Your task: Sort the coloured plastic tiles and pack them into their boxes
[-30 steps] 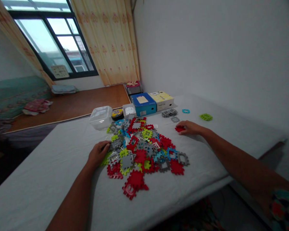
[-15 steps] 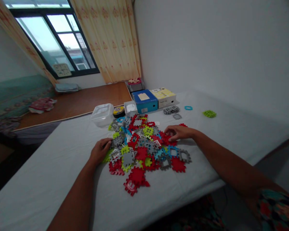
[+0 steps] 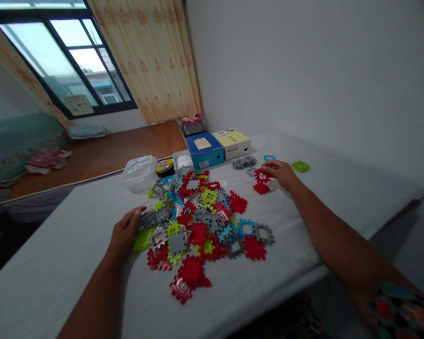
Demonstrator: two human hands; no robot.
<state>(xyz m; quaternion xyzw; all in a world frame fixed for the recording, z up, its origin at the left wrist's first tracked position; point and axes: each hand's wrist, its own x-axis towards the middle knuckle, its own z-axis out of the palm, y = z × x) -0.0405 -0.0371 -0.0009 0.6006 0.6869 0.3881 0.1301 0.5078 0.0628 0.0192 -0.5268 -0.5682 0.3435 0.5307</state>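
A heap of interlocking plastic building tiles (image 3: 198,233) in red, grey, lime, blue and white lies on the white-covered table. At its left edge rests my left hand (image 3: 125,233), fingers loosely bent and apart beside the grey and lime tiles, with nothing seen in it. My right hand (image 3: 282,173), to the right beyond the heap, pinches a red window tile (image 3: 262,176) between thumb and fingers. Just below that tile, another red tile (image 3: 261,189) lies on the cloth. A grey tile (image 3: 250,172) is partly hidden behind the held one.
At the back stand a clear plastic tub (image 3: 139,173), a black-and-yellow round tin (image 3: 165,167), a small white box (image 3: 183,160), a blue box (image 3: 205,153) and a yellow box (image 3: 232,142). Grey tiles (image 3: 244,162), a blue tile (image 3: 269,157) and lime tiles (image 3: 300,166) lie apart near the wall.
My right hand has moved from the heap's right edge away toward the back right, now with a red window tile. My left hand stays at the left edge. The view has shifted slightly.
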